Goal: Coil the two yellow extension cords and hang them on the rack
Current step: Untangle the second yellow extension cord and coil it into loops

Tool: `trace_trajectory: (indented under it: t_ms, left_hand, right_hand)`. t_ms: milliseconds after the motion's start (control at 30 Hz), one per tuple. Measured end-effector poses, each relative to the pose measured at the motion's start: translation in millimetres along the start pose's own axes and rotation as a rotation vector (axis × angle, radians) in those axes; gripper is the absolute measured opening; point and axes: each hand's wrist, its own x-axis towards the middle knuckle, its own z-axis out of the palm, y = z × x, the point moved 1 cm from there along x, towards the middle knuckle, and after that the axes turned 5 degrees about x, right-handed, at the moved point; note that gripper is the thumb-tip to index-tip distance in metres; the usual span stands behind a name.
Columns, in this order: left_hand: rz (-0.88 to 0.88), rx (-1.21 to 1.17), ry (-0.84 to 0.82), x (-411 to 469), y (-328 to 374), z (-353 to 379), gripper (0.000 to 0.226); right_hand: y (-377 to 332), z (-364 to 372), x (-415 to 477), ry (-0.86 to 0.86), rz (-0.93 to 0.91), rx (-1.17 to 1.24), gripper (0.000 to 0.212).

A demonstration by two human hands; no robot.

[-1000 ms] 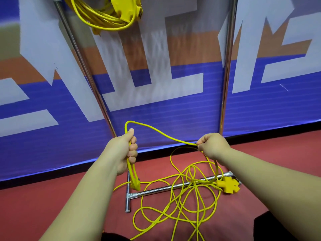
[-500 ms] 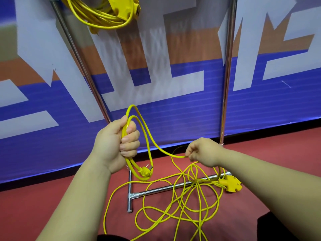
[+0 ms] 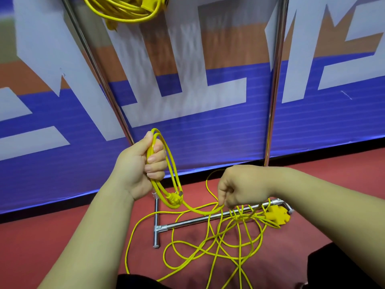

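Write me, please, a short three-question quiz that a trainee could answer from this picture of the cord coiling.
1. True or false: the left hand grips loops of the yellow cord, with the plug dangling below it.
2. Where does the loose cord's socket block lie? A: on the floor by the rack's base bar; B: in the left hand; C: up on the rack.
3. How many coiled cords already hang at the top of the rack?
Key: 1 true; 2 A; 3 one.
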Motion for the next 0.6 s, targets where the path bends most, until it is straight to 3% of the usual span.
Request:
trace_trajectory:
  t_ms: [300, 600]
  left_hand:
    - [0.047, 0.134, 0.063, 10, -18, 11, 0.043]
    - [0.061, 0.288, 0.108, 16, -39, 34, 0.032]
  right_hand:
    - [-7, -9, -16, 0.064, -0.062, -0.054, 0.024]
    - [-8, -18, -22, 0.178, -0.170, 0.328, 0.019]
